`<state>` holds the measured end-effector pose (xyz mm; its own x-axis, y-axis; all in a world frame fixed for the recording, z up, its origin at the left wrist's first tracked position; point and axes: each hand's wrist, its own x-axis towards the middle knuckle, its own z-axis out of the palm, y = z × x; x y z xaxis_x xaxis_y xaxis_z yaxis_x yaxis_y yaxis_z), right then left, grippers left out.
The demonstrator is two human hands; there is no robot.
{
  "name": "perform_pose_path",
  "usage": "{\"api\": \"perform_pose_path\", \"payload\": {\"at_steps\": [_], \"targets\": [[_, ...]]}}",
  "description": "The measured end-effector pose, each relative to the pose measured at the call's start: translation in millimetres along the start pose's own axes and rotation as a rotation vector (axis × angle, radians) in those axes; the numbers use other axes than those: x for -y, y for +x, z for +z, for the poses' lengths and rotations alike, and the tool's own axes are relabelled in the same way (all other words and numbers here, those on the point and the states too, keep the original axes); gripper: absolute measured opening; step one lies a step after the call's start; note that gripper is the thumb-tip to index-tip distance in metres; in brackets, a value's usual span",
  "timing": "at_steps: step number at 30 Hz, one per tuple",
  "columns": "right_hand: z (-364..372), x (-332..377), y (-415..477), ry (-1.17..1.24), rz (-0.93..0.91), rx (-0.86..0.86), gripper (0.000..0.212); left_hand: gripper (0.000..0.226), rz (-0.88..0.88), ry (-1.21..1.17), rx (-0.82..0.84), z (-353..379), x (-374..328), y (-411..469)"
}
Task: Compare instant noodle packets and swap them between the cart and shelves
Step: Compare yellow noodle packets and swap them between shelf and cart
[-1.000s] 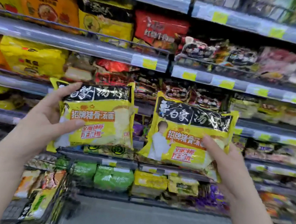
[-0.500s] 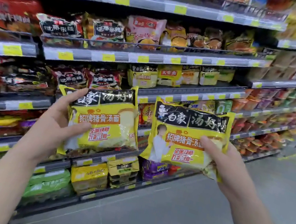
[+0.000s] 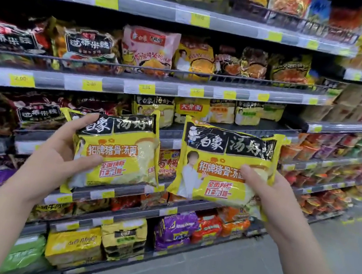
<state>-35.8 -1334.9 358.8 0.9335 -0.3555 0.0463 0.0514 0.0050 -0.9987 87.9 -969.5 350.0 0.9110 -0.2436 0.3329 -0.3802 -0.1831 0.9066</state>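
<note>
Left hand (image 3: 53,159) grips left packet (image 3: 124,158), right hand (image 3: 270,198) right packet (image 3: 218,166): 白象, seemingly 汤好喝.

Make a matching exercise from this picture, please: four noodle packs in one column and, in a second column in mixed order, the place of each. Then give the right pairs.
Things
1. pink packet
2. purple multipack
3. green pack
4. right yellow packet

Places
A. lowest shelf, far left
B. held by the right hand, thumb on its front
C. second visible shelf from the top
D. lowest shelf, beside a red multipack

Pairs: 1-C, 2-D, 3-A, 4-B
</note>
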Motion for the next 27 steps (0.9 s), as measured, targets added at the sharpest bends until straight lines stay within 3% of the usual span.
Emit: {"api": "perform_pose_path", "payload": {"at_steps": [3, 9, 14, 19, 27], "targets": [[-9, 9, 39, -0.050, 0.003, 0.029, 0.039, 0.073, 0.002, -0.007, -0.041, 18, -3, 26], [-17, -4, 105, -0.032, 0.065, 0.091, 0.050, 0.076, -0.039, 0.056, -0.078, 46, -4, 49], [-6, -17, 161, -0.069, 0.103, 0.226, 0.034, 0.074, -0.053, 0.091, -0.213, 58, 2, 44], [13, -41, 215, -0.097, 0.099, 0.344, 0.037, 0.075, -0.051, 0.152, -0.343, 63, 23, 42], [49, -97, 292, -0.072, 0.092, 0.402, 0.044, 0.082, -0.055, 0.150, -0.339, 64, 69, 49]]}}
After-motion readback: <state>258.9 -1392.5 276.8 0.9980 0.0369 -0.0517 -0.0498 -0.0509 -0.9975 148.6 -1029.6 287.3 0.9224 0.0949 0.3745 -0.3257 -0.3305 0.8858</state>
